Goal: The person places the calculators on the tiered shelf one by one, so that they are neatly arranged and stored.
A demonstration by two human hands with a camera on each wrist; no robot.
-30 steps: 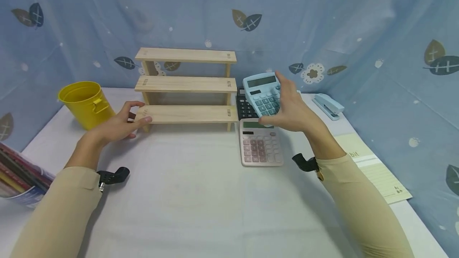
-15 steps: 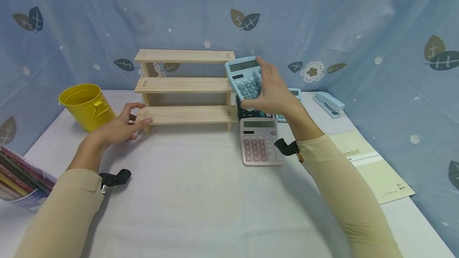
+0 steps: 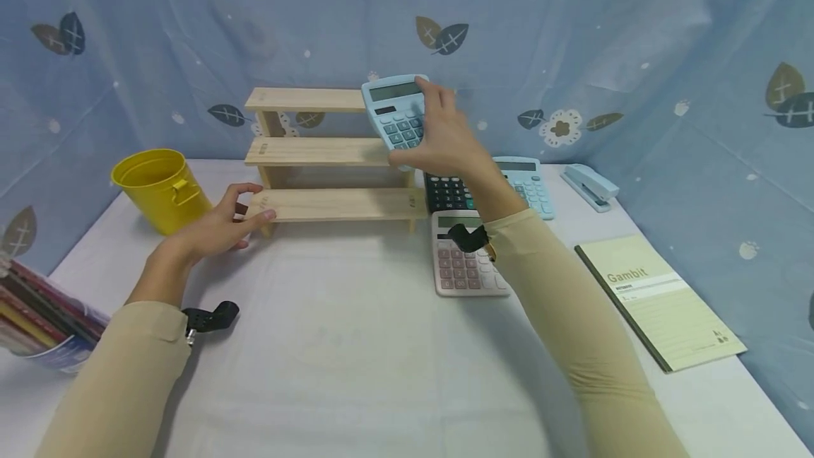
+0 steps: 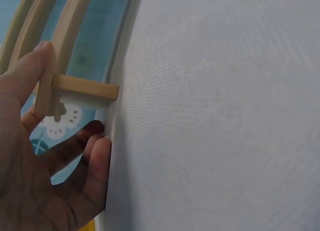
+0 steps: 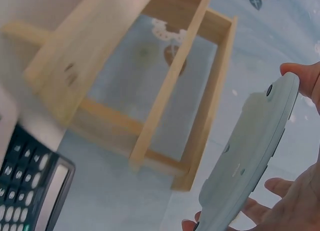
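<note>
Right hand point(image 5: 300, 201) grips calculator point(image 5: 245, 161) beside shelf point(image 5: 150, 86).

A blue curtain point(image 3: 572, 34) printed with leaves, flowers and small white spots hangs behind and along both sides of the table point(image 3: 356, 345), closing it in like a booth. The table is covered with a plain white cloth, which meets the curtain at the back edge and on the right. The light is even and soft, with only faint shadows on the cloth, and no window, floor or other furniture shows in any view.
</note>
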